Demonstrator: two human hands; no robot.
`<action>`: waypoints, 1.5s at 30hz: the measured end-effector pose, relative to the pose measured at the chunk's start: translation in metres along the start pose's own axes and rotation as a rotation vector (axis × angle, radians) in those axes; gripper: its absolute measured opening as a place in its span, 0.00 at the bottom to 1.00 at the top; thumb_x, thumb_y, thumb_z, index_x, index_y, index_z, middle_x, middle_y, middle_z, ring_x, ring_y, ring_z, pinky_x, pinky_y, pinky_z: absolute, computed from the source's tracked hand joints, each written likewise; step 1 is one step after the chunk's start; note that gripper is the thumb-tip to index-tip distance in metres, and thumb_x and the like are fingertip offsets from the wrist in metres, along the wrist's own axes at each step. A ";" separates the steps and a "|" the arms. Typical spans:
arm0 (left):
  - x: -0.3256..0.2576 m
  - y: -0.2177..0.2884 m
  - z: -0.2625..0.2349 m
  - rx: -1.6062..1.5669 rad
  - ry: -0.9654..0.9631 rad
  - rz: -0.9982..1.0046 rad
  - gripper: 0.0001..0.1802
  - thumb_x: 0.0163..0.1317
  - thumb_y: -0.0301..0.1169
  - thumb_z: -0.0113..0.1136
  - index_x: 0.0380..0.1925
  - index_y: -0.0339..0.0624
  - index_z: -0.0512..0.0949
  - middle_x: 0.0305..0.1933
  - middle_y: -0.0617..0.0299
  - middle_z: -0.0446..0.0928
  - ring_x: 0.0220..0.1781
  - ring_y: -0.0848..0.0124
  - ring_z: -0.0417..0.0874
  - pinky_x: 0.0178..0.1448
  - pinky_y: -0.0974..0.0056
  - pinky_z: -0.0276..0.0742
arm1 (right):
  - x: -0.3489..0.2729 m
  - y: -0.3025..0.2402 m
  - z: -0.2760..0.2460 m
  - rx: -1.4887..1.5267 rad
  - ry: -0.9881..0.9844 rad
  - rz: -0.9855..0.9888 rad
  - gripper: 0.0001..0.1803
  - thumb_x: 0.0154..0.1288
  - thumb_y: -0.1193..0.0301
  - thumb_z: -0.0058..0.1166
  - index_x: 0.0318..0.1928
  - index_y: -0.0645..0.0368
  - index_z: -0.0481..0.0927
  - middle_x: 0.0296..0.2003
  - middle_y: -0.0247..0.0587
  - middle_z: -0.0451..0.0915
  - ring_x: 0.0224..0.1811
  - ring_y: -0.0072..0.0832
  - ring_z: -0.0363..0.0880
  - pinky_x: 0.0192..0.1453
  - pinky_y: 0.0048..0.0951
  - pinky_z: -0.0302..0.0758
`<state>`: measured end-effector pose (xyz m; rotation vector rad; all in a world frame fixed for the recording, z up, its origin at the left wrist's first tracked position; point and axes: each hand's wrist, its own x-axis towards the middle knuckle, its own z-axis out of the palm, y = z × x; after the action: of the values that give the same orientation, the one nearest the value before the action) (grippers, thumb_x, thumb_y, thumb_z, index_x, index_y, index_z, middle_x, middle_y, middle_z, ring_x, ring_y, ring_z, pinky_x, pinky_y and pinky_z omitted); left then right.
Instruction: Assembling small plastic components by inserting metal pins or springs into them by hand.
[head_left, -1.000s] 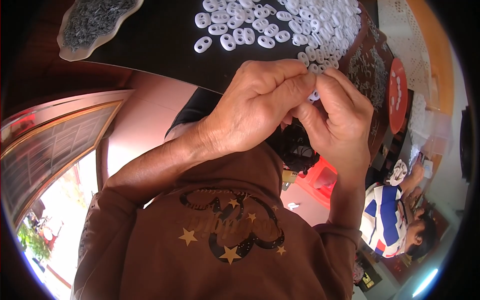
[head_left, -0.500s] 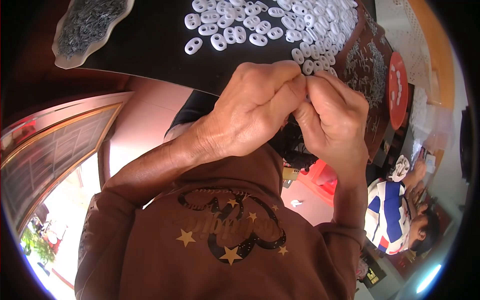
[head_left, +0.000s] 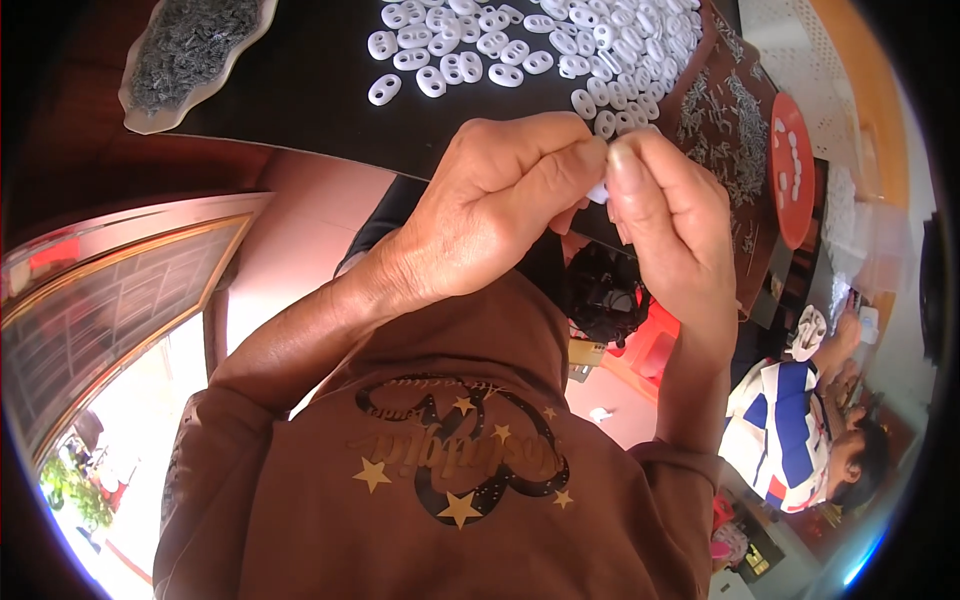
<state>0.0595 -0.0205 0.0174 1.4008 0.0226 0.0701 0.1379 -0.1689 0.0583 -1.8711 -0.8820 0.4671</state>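
My left hand (head_left: 510, 205) and my right hand (head_left: 675, 205) meet at the fingertips just off the table's near edge. Both are closed in a pinch around one small white plastic piece (head_left: 598, 192), of which only a corner shows between them; the fingers cover the rest. Beyond my hands, many white oval cord-lock pieces with two holes (head_left: 505, 75) lie loose on the dark table (head_left: 320, 110), heaped thickest toward the right. Several of them (head_left: 605, 122) lie close behind my fingertips.
A pale wavy-edged tray (head_left: 150, 122) of small grey springs (head_left: 195, 50) stands at the far left. Thin grey metal bits (head_left: 740, 140) lie scattered on a brown surface at right, beside a red plate (head_left: 790, 220) with white pieces. A person in a patterned top (head_left: 785, 420) sits at right.
My right thumb has shifted upward and its fingers have opened out slightly. A corner of the white piece now shows between my hands. The whole view has shifted a little.
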 end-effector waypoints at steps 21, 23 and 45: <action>-0.002 -0.007 0.006 0.216 -0.064 0.239 0.15 0.65 0.26 0.55 0.18 0.36 0.68 0.17 0.64 0.64 0.18 0.78 0.60 0.22 0.69 0.57 | -0.005 0.053 -0.132 -0.647 0.472 0.160 0.16 0.68 0.62 0.50 0.33 0.66 0.75 0.20 0.34 0.68 0.22 0.17 0.63 0.29 0.23 0.63; -0.002 -0.009 0.004 0.330 -0.105 0.313 0.15 0.63 0.25 0.56 0.17 0.36 0.68 0.16 0.63 0.63 0.17 0.76 0.60 0.21 0.68 0.55 | 0.007 0.037 -0.099 -0.546 0.369 0.000 0.12 0.67 0.67 0.51 0.36 0.65 0.76 0.21 0.34 0.69 0.23 0.17 0.64 0.28 0.23 0.64; -0.002 -0.024 -0.001 0.372 -0.050 0.504 0.13 0.57 0.25 0.60 0.16 0.39 0.69 0.16 0.57 0.65 0.16 0.57 0.69 0.18 0.58 0.61 | 0.093 0.017 -0.007 -0.871 -0.088 -0.263 0.06 0.63 0.74 0.49 0.40 0.60 0.74 0.34 0.43 0.74 0.37 0.45 0.74 0.39 0.37 0.71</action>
<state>0.0583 -0.0239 -0.0066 1.7520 -0.3772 0.4681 0.2105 -0.1080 0.0520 -2.4555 -1.5309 -0.0282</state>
